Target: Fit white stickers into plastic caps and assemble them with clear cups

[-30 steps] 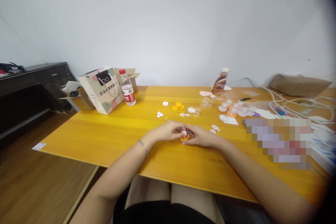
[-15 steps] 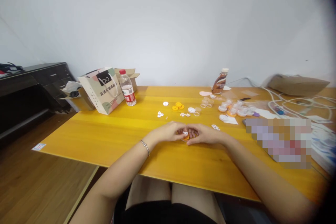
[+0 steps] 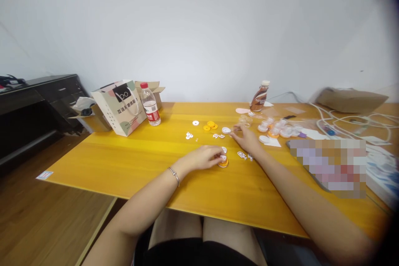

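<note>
My left hand (image 3: 209, 157) is closed at the fingertips on a round orange-and-white plastic piece (image 3: 223, 164) resting on the table. A small white part shows on top of that piece, partly behind my fingers. My right hand (image 3: 246, 138) reaches farther back, its thumb and fingers closed around a clear plastic ring beside a white disc (image 3: 226, 130); the fingers largely cover the ring. White perforated plates (image 3: 242, 155) lie by my right wrist. Another white piece (image 3: 224, 149) lies just beyond my left fingertips.
Yellow discs (image 3: 210, 126), a white ring (image 3: 195, 123) and small white parts (image 3: 189, 135) lie farther back. Clear-and-orange pieces (image 3: 280, 128) cluster at right, near a brown bottle (image 3: 259, 96) and white cables (image 3: 324, 126). A water bottle (image 3: 151, 106) and paper bag (image 3: 121, 108) stand left.
My right hand has left the orange-and-white piece and moved away to the clear ring. My left hand stays on the piece. White plates are uncovered where my right hand was.
</note>
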Demonstrator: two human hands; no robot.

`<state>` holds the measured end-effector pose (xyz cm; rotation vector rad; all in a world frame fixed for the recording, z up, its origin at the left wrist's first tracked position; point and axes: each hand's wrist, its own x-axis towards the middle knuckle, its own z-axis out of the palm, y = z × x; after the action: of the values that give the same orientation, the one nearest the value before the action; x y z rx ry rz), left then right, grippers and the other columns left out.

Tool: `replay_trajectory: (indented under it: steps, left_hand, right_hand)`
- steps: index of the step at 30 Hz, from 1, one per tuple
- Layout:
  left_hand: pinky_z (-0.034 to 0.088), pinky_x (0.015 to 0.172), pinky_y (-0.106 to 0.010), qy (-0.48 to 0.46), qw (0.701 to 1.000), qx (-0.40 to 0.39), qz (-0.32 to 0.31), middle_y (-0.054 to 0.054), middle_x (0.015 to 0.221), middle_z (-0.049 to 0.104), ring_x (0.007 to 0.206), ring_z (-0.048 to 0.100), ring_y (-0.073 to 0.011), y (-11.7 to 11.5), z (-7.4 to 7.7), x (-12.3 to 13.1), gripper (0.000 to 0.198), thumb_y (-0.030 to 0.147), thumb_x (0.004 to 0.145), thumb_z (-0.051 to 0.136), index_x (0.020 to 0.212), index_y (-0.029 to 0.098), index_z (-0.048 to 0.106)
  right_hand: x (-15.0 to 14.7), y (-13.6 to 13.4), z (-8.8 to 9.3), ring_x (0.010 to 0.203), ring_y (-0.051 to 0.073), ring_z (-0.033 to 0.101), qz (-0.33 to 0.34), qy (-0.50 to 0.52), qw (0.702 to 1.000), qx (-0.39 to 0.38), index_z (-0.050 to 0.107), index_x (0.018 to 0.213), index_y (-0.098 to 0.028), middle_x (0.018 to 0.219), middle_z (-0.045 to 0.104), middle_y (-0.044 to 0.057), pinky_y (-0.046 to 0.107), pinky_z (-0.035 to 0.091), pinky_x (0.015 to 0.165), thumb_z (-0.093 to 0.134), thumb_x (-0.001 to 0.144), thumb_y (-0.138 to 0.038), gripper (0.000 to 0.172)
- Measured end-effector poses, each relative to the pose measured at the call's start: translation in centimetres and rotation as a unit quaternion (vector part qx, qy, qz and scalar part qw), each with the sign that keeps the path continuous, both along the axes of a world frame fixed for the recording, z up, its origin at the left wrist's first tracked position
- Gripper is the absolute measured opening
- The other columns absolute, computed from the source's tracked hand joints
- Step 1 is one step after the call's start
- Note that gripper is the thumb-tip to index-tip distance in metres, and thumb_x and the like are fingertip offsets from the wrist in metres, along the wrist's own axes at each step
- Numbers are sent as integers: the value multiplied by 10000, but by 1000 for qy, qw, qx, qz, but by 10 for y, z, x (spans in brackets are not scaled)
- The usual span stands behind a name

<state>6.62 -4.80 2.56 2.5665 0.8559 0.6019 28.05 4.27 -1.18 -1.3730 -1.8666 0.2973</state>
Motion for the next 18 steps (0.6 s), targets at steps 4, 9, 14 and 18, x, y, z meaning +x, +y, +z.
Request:
replay_trajectory:
  steps: [4, 9, 14, 18]
  left_hand:
    - [416, 841, -292, -85, 994, 36, 65, -79, 1021, 592, 892, 558, -166, 0, 0, -1, 375, 399, 811, 507, 1119, 186, 497]
    - [427, 853, -307, -186, 975, 47, 114, -103, 1171, 533, 1001, 529, -179, 5, -2, -3, 515, 377, 795, 538, 1254, 203, 383]
    - [455, 801, -283, -192, 979, -10, 74, -69, 1025, 616, 913, 580, -157, 8, -4, -3, 379, 300, 815, 521, 1176, 203, 460]
    - [465, 772, -275, -203, 974, -48, 88, -53, 903, 627, 821, 595, -138, 8, -6, -1, 358, 302, 775, 574, 1098, 182, 481]
  right_hand:
    - [-4, -17, 14, 938, 234, 574, 43, 70, 997, 8, 444, 1104, -199, 948, 623, 79, 412, 408, 848, 576, 730, -411, 449]
    - [-23, -51, 31, 901, 200, 586, 220, 131, 966, -35, 411, 1081, -229, 917, 635, 49, 372, 416, 843, 608, 728, -399, 438]
    - [-34, -63, 35, 877, 197, 585, 272, 182, 941, -83, 419, 1052, -243, 874, 631, 38, 379, 435, 826, 615, 717, -417, 425]
    - [-24, -57, 40, 857, 189, 578, 271, 197, 931, -147, 459, 992, -235, 900, 616, 45, 356, 444, 781, 577, 712, -483, 392]
